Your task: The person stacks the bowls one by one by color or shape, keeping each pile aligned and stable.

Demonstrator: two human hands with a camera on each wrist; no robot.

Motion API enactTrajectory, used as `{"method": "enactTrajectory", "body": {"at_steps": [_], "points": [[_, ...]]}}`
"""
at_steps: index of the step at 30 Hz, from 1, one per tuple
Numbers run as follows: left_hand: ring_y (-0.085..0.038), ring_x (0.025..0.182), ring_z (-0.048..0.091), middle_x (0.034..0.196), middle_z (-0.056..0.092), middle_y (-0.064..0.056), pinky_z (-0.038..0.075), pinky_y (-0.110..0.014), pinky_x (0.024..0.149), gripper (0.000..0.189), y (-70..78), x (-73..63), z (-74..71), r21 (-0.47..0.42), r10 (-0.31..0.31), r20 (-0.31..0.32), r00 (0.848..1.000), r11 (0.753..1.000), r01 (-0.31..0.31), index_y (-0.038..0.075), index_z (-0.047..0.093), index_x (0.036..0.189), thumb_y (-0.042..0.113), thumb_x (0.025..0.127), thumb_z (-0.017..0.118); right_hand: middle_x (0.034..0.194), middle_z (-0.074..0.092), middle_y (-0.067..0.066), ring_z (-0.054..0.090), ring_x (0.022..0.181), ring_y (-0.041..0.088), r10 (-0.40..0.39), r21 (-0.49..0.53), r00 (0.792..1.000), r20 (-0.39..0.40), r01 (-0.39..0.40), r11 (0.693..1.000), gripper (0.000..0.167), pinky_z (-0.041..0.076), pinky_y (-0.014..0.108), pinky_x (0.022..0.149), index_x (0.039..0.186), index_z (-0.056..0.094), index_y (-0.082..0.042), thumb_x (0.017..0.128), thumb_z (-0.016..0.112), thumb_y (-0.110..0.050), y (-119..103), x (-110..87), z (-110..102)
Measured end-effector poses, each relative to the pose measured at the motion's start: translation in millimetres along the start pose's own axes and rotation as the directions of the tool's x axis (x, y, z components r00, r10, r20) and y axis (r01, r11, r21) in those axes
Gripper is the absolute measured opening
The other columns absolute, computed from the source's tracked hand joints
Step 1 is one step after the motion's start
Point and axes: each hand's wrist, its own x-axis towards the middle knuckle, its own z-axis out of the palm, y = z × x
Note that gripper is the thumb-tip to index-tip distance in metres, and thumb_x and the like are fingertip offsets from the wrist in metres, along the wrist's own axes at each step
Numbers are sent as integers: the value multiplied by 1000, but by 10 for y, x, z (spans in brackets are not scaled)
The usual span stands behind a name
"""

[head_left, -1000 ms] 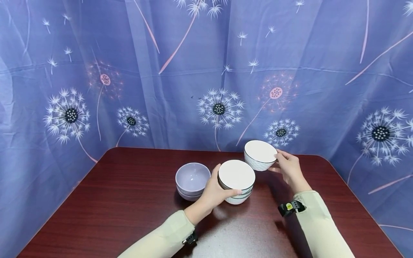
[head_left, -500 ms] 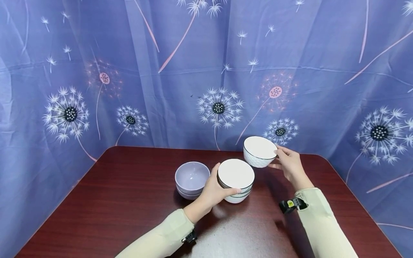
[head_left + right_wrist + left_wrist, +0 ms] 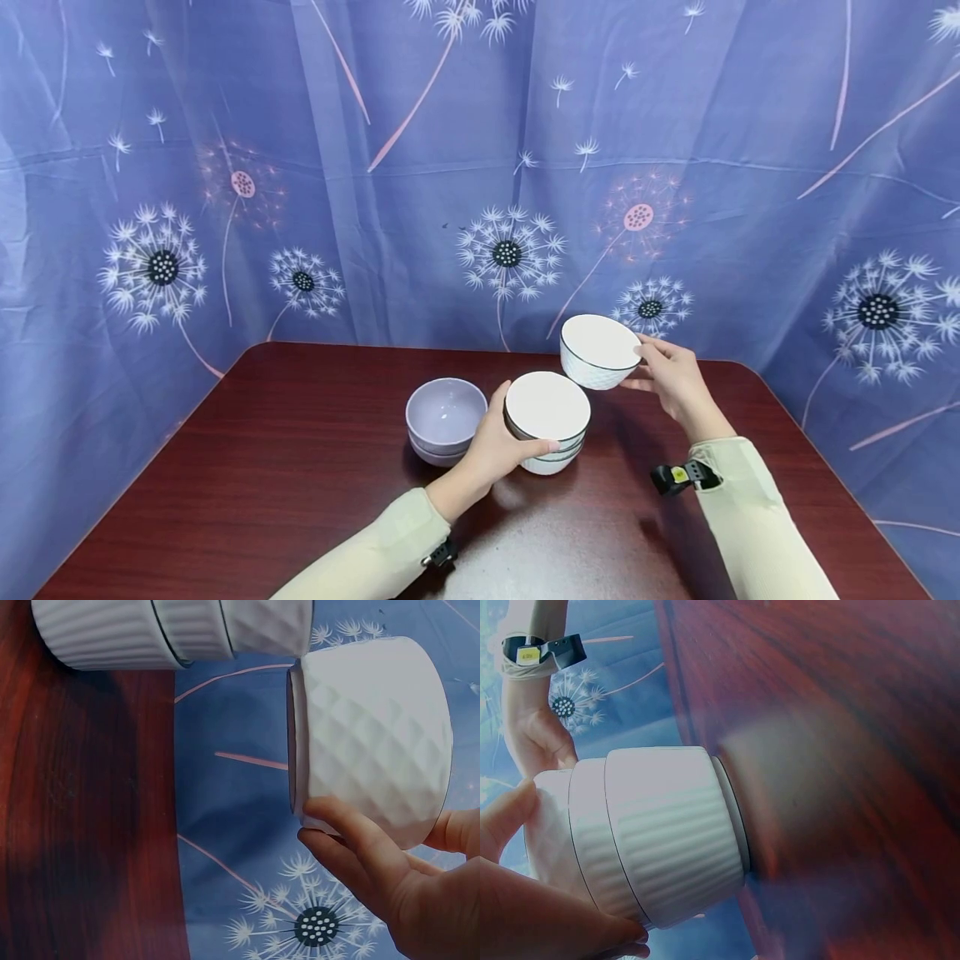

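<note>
My left hand (image 3: 491, 454) grips the upper part of a stack of white bowls (image 3: 547, 408), thumb on the near side. The stack stands on the table; ribbed lower sides and a diamond-textured top bowl (image 3: 551, 840) show in the left wrist view. Another white bowl (image 3: 596, 367) with a dark rim is held above the table, behind and right of the stack. My right hand (image 3: 675, 383) pinches its right side between thumb and fingers. In the right wrist view this bowl (image 3: 375, 735) has a raised diamond pattern and hangs close to the stack.
Two nested lavender bowls (image 3: 446, 417) stand left of the white stack, close to my left hand. The dark red wooden table (image 3: 300, 467) ends at the back against a blue dandelion-print curtain (image 3: 405, 250).
The bowl in my right hand has risen slightly and shifted a little left. My left hand and the stack hold their place.
</note>
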Motion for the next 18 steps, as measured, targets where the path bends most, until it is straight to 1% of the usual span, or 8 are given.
{"method": "enactTrajectory", "body": {"at_steps": [5,9,12,18], "points": [[-33,132,38,146,38,-17,33,-53,106,110,3,-1,0,0,6,5,1000,1000,-6,8,22,151,18,65,90,152,21,28,63,77,4,-20,0,999,29,20,1000,53,57,34,77,147,24,9,99,39,-7,-62,-31,15],[-33,132,38,146,39,-17,34,-53,106,110,1,1,1,2,14,5,1000,1000,-14,8,23,151,18,65,90,150,24,29,64,77,5,-35,-13,998,51,36,999,53,57,34,76,147,26,7,98,40,-7,-101,-52,36],[-33,132,38,146,39,-17,34,-52,106,110,-7,2,2,1,16,4,1000,1000,-16,8,23,151,18,65,90,145,29,31,65,79,7,-46,-22,996,78,48,999,53,57,36,77,147,27,7,98,42,-8,-118,-69,62],[-32,131,39,144,40,-16,35,-51,106,109,-17,1,-2,-8,24,8,1000,1000,-24,8,23,151,18,65,90,133,41,27,66,83,9,-58,-35,991,124,63,997,53,57,39,79,147,30,6,99,45,-11,-155,-107,116]]}}
